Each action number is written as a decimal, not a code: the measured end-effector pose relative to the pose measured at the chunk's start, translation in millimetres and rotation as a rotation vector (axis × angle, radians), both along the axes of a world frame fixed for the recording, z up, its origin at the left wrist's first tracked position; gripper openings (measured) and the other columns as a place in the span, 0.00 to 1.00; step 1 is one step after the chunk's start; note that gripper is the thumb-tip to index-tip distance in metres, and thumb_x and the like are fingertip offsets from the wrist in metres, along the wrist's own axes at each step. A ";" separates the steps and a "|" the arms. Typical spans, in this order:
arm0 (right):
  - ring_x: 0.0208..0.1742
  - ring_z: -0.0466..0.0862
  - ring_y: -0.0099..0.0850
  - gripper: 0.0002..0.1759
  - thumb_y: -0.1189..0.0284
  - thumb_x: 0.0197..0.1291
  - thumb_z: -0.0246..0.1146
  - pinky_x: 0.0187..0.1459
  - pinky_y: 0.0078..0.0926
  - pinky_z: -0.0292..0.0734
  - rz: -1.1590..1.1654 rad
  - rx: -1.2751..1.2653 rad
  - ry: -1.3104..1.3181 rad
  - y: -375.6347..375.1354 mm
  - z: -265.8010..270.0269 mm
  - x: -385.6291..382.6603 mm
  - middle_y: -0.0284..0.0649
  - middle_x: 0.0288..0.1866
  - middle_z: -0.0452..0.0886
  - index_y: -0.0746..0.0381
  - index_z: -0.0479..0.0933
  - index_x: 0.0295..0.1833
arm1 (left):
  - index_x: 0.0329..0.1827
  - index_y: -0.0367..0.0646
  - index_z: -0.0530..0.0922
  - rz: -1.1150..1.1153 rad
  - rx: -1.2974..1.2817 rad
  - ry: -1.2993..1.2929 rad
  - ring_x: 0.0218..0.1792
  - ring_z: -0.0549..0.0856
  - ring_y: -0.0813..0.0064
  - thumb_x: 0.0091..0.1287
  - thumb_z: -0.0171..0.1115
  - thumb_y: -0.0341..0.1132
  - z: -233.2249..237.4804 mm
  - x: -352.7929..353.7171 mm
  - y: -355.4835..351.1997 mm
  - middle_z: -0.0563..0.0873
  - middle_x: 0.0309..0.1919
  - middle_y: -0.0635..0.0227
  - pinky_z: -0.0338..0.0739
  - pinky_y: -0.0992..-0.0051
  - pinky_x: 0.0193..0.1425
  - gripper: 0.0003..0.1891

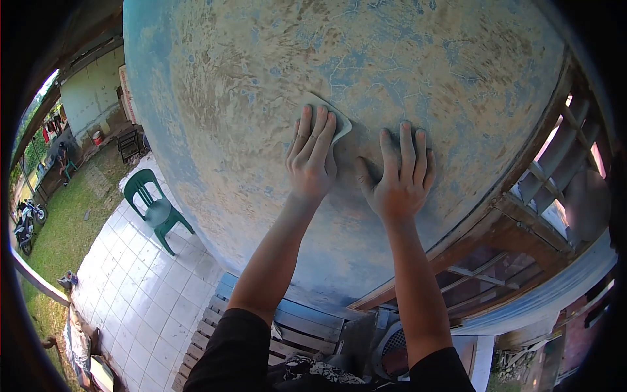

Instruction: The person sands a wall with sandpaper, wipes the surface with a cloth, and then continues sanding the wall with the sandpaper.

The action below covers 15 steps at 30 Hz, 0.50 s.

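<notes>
One small pale sheet (342, 125) (whether it is sandpaper or a thin pad cannot be told) is pressed flat against the weathered wall (248, 72), near the middle of the view and a little above it. It is covered for the most part by the left hand (312, 160), whose fingers (321, 134) are stretched out straight and held close together on top of it; only the sheet's upper edge and right corner are seen past the fingertips. Just beside it, to the right, the right hand (398, 183) is laid bare on the wall, palm down, with its fingers slightly spread and the thumb set apart toward the left hand. The wall's paint is worn, with blue patches left among tan and brown ones. At the wall's right edge a wooden window frame (522, 215) is seen. Below the arms a blue slatted bench (300, 323) is placed against the wall. Farther left a green plastic chair (155, 208) is stood on a white tiled floor (140, 294), with grass (62, 242) beyond it.
</notes>
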State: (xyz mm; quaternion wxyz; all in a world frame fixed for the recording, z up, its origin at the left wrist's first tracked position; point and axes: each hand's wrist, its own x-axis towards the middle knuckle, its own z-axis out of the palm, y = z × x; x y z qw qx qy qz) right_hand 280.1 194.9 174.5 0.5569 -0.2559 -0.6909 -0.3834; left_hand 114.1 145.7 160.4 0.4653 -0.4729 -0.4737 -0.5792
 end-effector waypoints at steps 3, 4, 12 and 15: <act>0.78 0.73 0.40 0.28 0.45 0.65 0.65 0.74 0.48 0.65 0.021 -0.001 -0.002 1.1 -0.1 0.7 0.35 0.79 0.75 0.43 0.83 0.67 | 0.65 0.34 0.84 -0.037 0.020 -0.003 0.74 0.76 0.45 0.78 0.55 0.27 8.6 -0.1 -6.1 0.85 0.67 0.52 0.72 0.48 0.76 0.18; 0.78 0.73 0.40 0.28 0.45 0.65 0.65 0.74 0.48 0.65 0.018 -0.005 -0.005 1.7 0.3 1.2 0.35 0.79 0.75 0.43 0.83 0.67 | 0.66 0.31 0.82 -0.060 -0.009 0.010 0.75 0.75 0.43 0.78 0.54 0.24 6.6 -0.9 -8.3 0.84 0.67 0.48 0.71 0.47 0.77 0.18; 0.78 0.72 0.47 0.33 0.41 0.71 0.61 0.73 0.53 0.65 0.015 0.050 -0.039 3.8 -0.4 1.5 0.43 0.78 0.74 0.50 0.78 0.71 | 0.63 0.30 0.84 -0.046 -0.039 0.046 0.74 0.76 0.40 0.78 0.56 0.26 -20.2 -8.5 -10.2 0.86 0.64 0.46 0.72 0.47 0.76 0.16; 0.78 0.72 0.46 0.33 0.40 0.71 0.60 0.73 0.54 0.65 -0.004 0.042 -0.039 3.3 -1.1 0.7 0.43 0.78 0.74 0.50 0.77 0.71 | 0.63 0.30 0.84 -0.054 -0.024 0.094 0.74 0.76 0.41 0.78 0.56 0.27 -0.9 -8.7 -10.1 0.86 0.64 0.46 0.72 0.47 0.76 0.16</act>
